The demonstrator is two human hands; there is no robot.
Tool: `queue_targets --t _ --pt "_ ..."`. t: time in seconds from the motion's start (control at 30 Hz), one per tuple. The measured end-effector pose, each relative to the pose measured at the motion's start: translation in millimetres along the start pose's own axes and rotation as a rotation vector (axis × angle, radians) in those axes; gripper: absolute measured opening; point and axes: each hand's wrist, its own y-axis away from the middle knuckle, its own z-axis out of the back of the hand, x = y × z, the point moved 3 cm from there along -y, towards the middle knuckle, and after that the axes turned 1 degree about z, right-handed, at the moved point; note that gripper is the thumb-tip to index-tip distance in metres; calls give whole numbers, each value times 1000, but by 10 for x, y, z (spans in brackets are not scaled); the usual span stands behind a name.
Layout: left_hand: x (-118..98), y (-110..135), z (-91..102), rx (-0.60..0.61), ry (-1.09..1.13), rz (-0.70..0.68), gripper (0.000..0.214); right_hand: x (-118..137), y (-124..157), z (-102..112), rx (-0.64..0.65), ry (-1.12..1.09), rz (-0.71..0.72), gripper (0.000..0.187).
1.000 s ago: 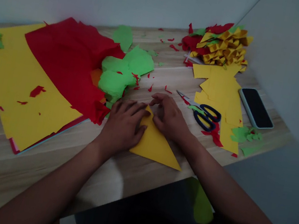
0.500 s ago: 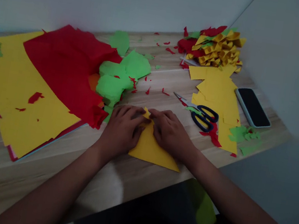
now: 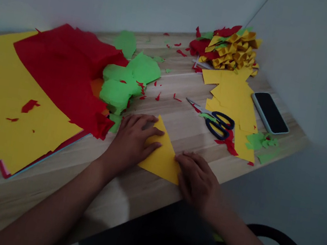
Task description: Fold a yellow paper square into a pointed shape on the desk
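A folded yellow paper triangle lies near the front edge of the wooden table. My left hand rests flat on its left part, fingers stretched out and pressing it down. Over the triangle's lower right corner my right hand lies with its fingers extended, fingertips on the paper's edge. Neither hand grips anything.
Blue-handled scissors lie right of the triangle beside yellow offcuts and a phone. A heap of folded yellow and red pieces sits at the back right. Large yellow and red sheets and crumpled green paper fill the left.
My right hand has slid from the triangle's top tip down along its right edge to the lower right corner. The left hand has stayed pressing on the paper.
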Motion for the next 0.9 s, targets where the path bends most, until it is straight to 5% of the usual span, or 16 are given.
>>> queue_targets --t 0.27,0.57,0.63,0.77,0.9 --pt "17 14 -35 -53 -4 16 23 30 310 161 55 -173 -87 44" --pt "27 -8 -24 51 50 -121 53 -402 -845 -15 -162 -46 95 37" --pt "29 0 -27 57 38 -116 45 -507 -1060 -37 -241 -76 96 39" --pt "-2 18 -28 77 28 -111 37 -616 -1181 -71 -295 -123 15 52" --pt "-16 27 -33 90 1 -106 41 -542 -1114 -99 -195 -88 34 60"
